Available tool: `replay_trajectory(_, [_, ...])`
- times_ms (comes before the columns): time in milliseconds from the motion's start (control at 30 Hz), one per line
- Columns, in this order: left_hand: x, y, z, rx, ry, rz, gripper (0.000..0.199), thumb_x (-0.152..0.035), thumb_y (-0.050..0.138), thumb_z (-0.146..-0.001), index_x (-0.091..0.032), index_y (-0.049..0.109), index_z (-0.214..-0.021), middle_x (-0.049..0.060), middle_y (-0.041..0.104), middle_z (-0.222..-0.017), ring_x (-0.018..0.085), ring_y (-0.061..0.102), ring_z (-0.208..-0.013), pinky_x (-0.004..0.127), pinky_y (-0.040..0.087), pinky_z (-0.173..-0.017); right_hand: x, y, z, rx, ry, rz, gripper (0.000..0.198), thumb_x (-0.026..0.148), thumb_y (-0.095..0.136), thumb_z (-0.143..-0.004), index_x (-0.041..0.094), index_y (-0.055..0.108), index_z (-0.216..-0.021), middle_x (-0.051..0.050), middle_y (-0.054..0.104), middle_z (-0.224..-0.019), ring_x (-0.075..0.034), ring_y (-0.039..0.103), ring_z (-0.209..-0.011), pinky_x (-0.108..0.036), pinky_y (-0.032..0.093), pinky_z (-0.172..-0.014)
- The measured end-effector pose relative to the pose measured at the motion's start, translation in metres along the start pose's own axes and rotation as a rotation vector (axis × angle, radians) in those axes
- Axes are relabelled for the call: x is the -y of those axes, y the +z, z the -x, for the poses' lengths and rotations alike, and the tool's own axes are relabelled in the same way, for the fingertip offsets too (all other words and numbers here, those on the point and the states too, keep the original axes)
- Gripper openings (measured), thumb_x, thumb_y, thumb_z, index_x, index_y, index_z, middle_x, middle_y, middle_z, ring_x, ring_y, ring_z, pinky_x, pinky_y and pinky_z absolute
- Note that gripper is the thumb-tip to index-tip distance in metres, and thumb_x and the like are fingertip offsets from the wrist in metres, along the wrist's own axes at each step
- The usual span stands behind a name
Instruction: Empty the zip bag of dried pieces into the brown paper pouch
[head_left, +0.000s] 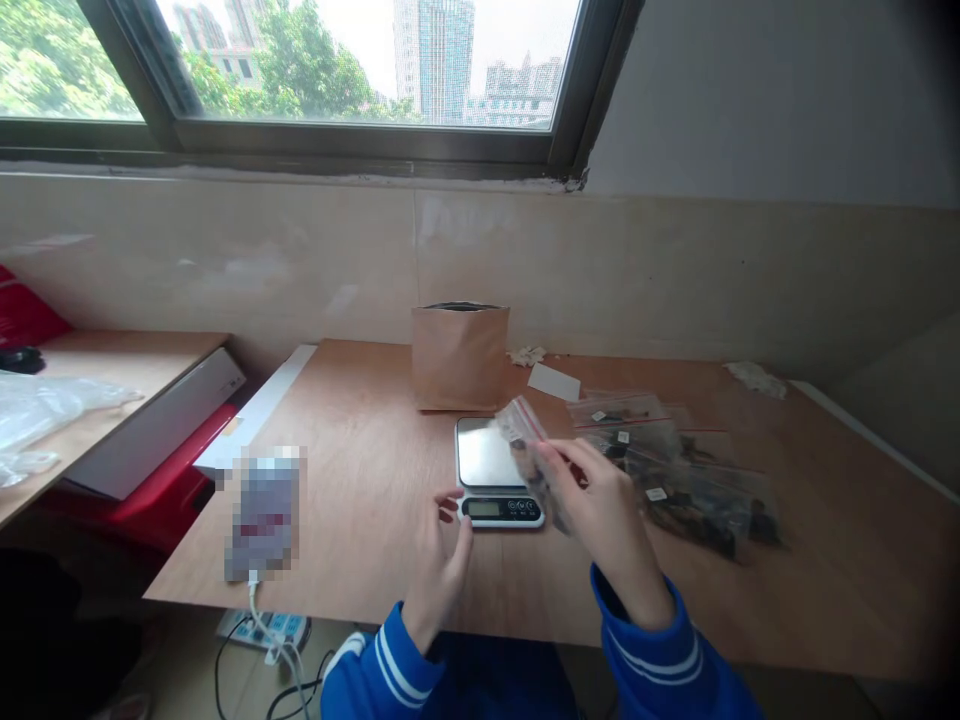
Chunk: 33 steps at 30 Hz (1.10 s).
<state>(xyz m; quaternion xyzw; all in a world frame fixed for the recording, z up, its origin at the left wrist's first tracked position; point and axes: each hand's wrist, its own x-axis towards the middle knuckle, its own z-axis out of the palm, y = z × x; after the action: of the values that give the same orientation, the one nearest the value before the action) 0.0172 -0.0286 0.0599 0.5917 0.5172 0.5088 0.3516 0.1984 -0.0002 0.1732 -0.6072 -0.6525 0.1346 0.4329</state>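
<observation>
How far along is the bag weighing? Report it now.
Done: several filled zip bags lie piled right of the scale. In hand: the right hand holds a small filled bag over the scale's edge; the left hand rests at its front. The pan looks bare. The brown paper pouch stands open behind.

Matt wooden table [360,500], glossy metal scale [487,460], brown paper bag [459,358]
</observation>
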Motion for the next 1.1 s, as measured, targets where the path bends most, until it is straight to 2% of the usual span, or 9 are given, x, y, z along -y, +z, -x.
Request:
replay_trajectory(100, [-0.040,-0.002,0.006,0.122,0.016,0.139,0.018,-0.034,0.046,-0.097,-0.019,0.055,-0.103,0.006,0.061,-0.097,0.017,0.060,-0.091,0.032,0.049,-0.084,0.022,0.028,0.013,0.083,0.092,-0.174,0.032,0.044,0.054,-0.092,0.020,0.066,-0.074,0.000,0.064,-0.067,-0.012,0.054,-0.055,-0.024,0.041,-0.057])
replay_trajectory(167, [-0.052,-0.002,0.003,0.132,-0.016,0.199,0.023,-0.038,0.043,-0.098,-0.020,0.056,-0.102,0.005,0.062,-0.094,0.017,0.060,-0.086,0.030,0.049,-0.079,0.030,0.047,0.021,0.144,0.163,-0.297,0.032,0.044,0.057,-0.090,0.020,0.062,-0.071,0.001,0.062,-0.063,-0.012,0.055,-0.055,-0.023,0.041,-0.056])
replay_trajectory(267, [-0.047,-0.001,-0.006,0.003,-0.100,0.240,0.031,-0.046,0.042,-0.097,-0.020,0.059,-0.099,0.005,0.064,-0.092,0.018,0.061,-0.087,0.029,0.050,-0.076,0.032,0.069,0.029,0.191,0.200,-0.462,0.035,0.048,0.055,-0.091,0.019,0.063,-0.073,0.000,0.062,-0.068,-0.013,0.056,-0.059,-0.023,0.043,-0.057])
replay_trajectory(367, [-0.034,-0.004,-0.017,-0.077,-0.172,0.278,0.037,-0.052,0.044,-0.094,-0.019,0.060,-0.100,0.006,0.065,-0.095,0.020,0.062,-0.092,0.030,0.050,-0.080,0.026,0.080,0.032,0.252,0.120,-0.580,0.040,0.048,0.045,-0.096,0.019,0.069,-0.083,-0.003,0.060,-0.076,-0.014,0.057,-0.067,-0.025,0.046,-0.062])
replay_trajectory(533, [-0.030,-0.009,-0.027,-0.061,-0.200,0.307,0.038,-0.055,0.050,-0.091,-0.018,0.060,-0.096,0.004,0.064,-0.089,0.019,0.062,-0.087,0.029,0.051,-0.077,0.016,0.086,0.035,0.329,0.092,-0.697,0.028,0.042,0.057,-0.091,0.021,0.073,-0.100,-0.005,0.060,-0.091,-0.015,0.061,-0.076,-0.026,0.052,-0.066])
replay_trajectory(667, [-0.030,-0.010,-0.030,-0.062,-0.180,0.268,0.040,-0.056,0.045,-0.092,-0.019,0.060,-0.090,0.004,0.063,-0.085,0.018,0.062,-0.080,0.029,0.051,-0.072,0.011,0.089,0.036,0.312,0.074,-0.619,0.026,0.032,0.061,-0.087,0.023,0.073,-0.108,-0.005,0.060,-0.092,-0.014,0.060,-0.074,-0.027,0.053,-0.068])
replay_trajectory(833, [-0.025,-0.013,-0.032,0.006,-0.097,0.171,0.035,-0.050,0.045,-0.094,-0.019,0.058,-0.084,0.001,0.057,-0.073,0.015,0.055,-0.068,0.028,0.049,-0.070,0.012,0.086,0.033,0.262,0.007,-0.485,0.025,0.028,0.055,-0.092,0.023,0.073,-0.108,-0.004,0.060,-0.087,-0.014,0.059,-0.072,-0.028,0.052,-0.069])
replay_trajectory(967, [-0.022,-0.016,-0.033,0.014,-0.074,0.149,0.033,-0.049,0.045,-0.095,-0.020,0.056,-0.085,0.000,0.056,-0.072,0.015,0.053,-0.066,0.029,0.049,-0.071,0.014,0.081,0.031,0.300,0.001,-0.525,0.028,0.032,0.050,-0.095,0.024,0.074,-0.107,-0.005,0.061,-0.089,-0.016,0.062,-0.080,-0.028,0.053,-0.072])
replay_trajectory(1100, [-0.019,-0.017,-0.033,0.093,-0.057,0.177,0.029,-0.046,0.046,-0.095,-0.020,0.054,-0.085,0.001,0.058,-0.078,0.015,0.055,-0.072,0.029,0.047,-0.074,0.011,0.081,0.030,0.342,0.048,-0.618,0.029,0.033,0.051,-0.095,0.023,0.073,-0.109,-0.006,0.063,-0.095,-0.016,0.064,-0.086,-0.028,0.056,-0.075])
